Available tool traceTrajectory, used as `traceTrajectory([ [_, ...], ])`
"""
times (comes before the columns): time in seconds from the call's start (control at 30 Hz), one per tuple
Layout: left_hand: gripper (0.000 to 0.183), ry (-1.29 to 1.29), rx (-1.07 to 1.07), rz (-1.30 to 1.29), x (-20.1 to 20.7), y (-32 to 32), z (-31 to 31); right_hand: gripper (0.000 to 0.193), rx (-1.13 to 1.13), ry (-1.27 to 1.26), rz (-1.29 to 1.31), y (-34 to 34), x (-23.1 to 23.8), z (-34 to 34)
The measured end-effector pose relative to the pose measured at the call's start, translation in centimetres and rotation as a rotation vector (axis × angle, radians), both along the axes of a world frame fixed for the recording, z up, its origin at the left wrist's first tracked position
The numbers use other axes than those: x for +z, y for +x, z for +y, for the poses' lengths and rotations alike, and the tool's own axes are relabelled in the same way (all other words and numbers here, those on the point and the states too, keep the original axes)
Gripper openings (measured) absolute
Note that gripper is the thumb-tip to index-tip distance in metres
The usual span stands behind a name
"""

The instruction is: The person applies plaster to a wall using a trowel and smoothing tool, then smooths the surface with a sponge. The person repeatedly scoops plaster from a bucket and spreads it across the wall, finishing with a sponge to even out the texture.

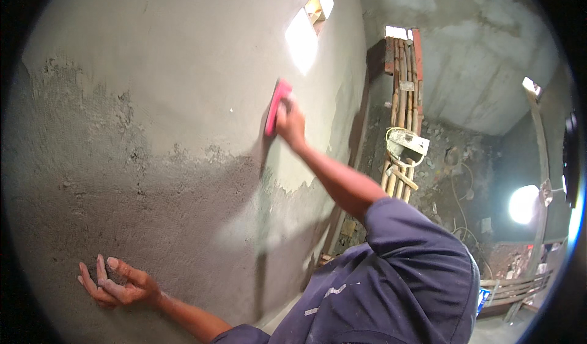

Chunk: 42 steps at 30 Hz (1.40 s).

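Note:
My right hand (291, 121) grips a pink plastering float (276, 107) by its handle and holds it to the wall (189, 57). Around the float the plaster is pale grey and fairly smooth. Lower down, a darker, rougher coat (153, 215) meets it along a ragged edge. At the lower left my left hand (122, 284) is raised beside the dark part of the wall, palm up with fingers apart and loosely bent. Nothing lies in it, and its fingers look dusted with grey. Whether it touches the wall I cannot tell.
A bright opening (302, 43) sits high in the wall. To the right, a platform of bamboo poles (403, 102) carries a round pan (406, 154) with a pale, plaster-smeared tool or board across it. Farther right, a bright lamp (524, 204) glows next to an upright pole (542, 154).

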<state>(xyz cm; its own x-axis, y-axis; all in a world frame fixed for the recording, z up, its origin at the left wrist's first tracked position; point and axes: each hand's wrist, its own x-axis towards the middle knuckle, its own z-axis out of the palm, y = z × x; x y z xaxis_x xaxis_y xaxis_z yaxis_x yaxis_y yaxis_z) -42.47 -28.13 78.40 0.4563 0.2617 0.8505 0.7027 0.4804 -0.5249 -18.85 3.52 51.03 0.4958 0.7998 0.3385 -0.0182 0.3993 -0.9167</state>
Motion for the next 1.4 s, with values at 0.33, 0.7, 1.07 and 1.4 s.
traceTrajectory([
  [0.33,0.034,-0.061,0.029,0.071,0.3,-1.2,-1.1,0.032,-0.027,-0.133,-0.127,6.0,5.6,7.7],
  [0.7,0.033,-0.067,0.089,0.063,0.7,-0.6,-1.2,0.036,0.070,0.006,-0.131,6.4,7.8,10.6],
  [1.07,0.026,-0.058,-0.023,0.038,0.5,-1.9,-1.9,0.037,0.265,0.373,-0.159,2.0,5.8,2.0],
  [1.4,0.028,-0.013,-0.008,-0.015,-0.1,-1.0,0.1,0.036,-0.023,-0.370,-0.008,3.7,-9.1,3.3],
])
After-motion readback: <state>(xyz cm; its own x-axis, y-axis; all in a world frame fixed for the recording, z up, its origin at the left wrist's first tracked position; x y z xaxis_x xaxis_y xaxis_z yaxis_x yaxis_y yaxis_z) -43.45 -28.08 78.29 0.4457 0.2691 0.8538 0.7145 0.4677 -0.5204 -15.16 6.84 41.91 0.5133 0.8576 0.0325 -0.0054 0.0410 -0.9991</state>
